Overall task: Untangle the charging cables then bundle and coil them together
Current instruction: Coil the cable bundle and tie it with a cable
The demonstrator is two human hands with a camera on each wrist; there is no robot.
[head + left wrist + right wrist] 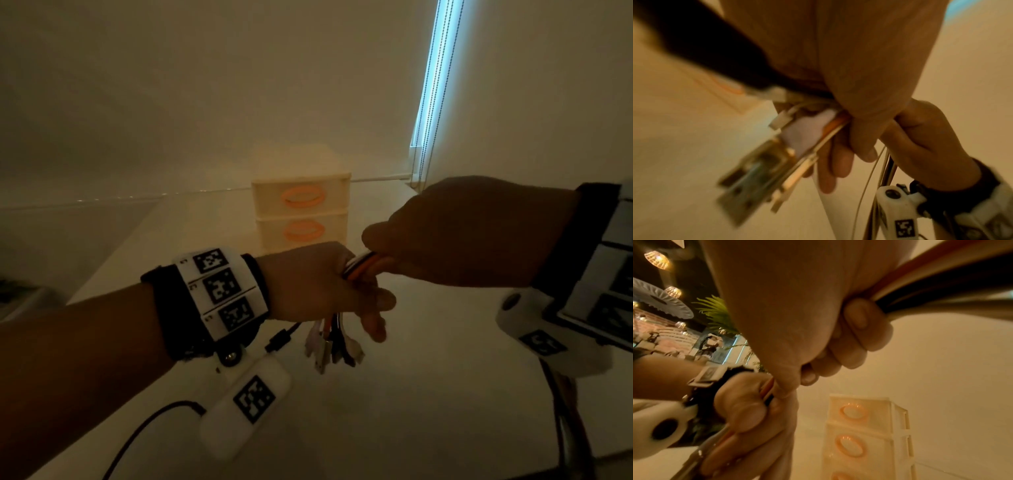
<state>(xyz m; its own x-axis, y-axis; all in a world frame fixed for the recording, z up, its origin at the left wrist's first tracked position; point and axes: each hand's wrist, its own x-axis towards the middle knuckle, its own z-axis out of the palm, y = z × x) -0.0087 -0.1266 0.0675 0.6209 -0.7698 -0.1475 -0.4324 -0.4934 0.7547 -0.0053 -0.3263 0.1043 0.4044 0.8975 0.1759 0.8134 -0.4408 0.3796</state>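
Observation:
Both hands hold a bundle of charging cables (361, 265), orange, white and black, in the air above a white table (428, 394). My left hand (329, 287) grips the bundle, and the connector ends (334, 346) hang loose just below it. Directly to its right, my right hand (428, 236) is closed in a fist around the same strands. The rest of the cables (565, 428) trails down past my right wrist. In the left wrist view the plugs (756, 170) are blurred beside my fingers (838, 165). The right wrist view shows my fingers (859, 334) wrapped round the cables (941, 280).
A small cream drawer unit (301, 212) with orange oval handles stands on the table against the wall behind my hands. Blind cords (433, 102) hang at a bright window slit on the right. A black lead (137, 442) from my wrist camera lies at the lower left.

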